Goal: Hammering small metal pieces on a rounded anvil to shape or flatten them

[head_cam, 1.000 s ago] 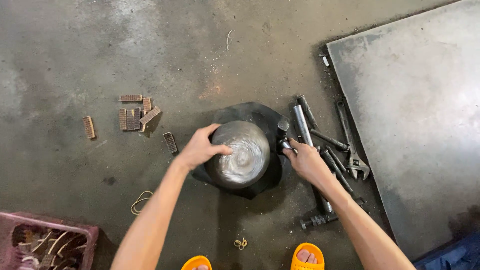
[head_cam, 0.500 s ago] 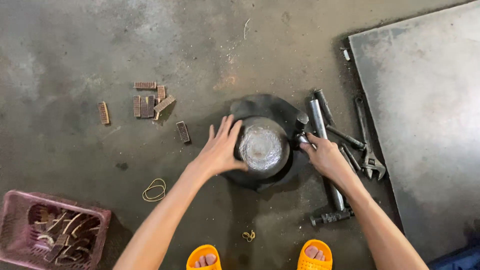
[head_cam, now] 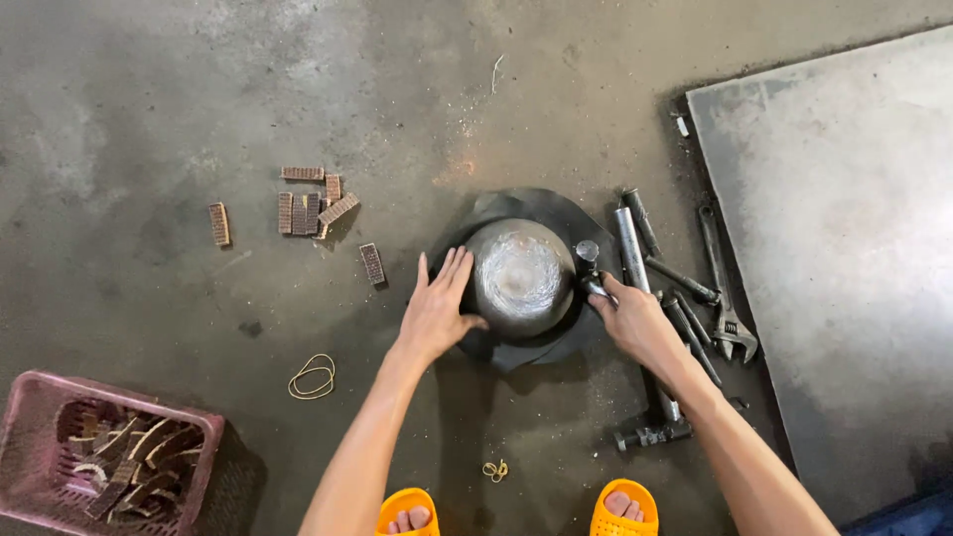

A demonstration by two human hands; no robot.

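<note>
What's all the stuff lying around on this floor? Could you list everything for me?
metal dome: one, silvery grey, centre, on the black mat
black mat: one, under the dome
brown blocks: about eight, left of the dome on the floor
rubber bands: two, yellowish, near floor, one by the feet
pink basket: one, bottom left, holding curved brown pieces
tools: several, dark steel, wrench included, right of the dome
steel sheet: one, grey, far right
sandals: two, orange, bottom edge
left hand: flat against the dome's side
right hand: gripping a tool beside the dome
</note>
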